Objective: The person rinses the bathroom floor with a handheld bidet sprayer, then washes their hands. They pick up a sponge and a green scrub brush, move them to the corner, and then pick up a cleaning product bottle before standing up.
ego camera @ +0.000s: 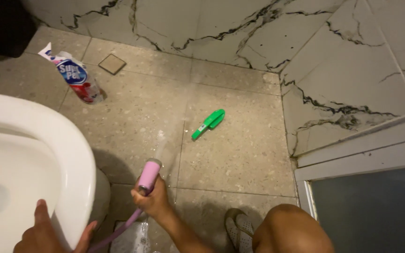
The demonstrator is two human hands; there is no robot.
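Right hand point(152, 200) gripping pink sprayer point(149, 175), left hand point(43, 234) clasping toilet bowl point(78, 154) rim

pink hose point(118, 229) end cut off below

My right hand point(152, 199) gripping a pink spray nozzle point(149, 175) jetting water across the speckled floor tiles point(230, 159), my left hand point(48, 232) on the white toilet rim point(73, 154), green brush point(208, 123) lying ahead, detergent pouch point(75, 75) near the marbled wall point(221, 28)
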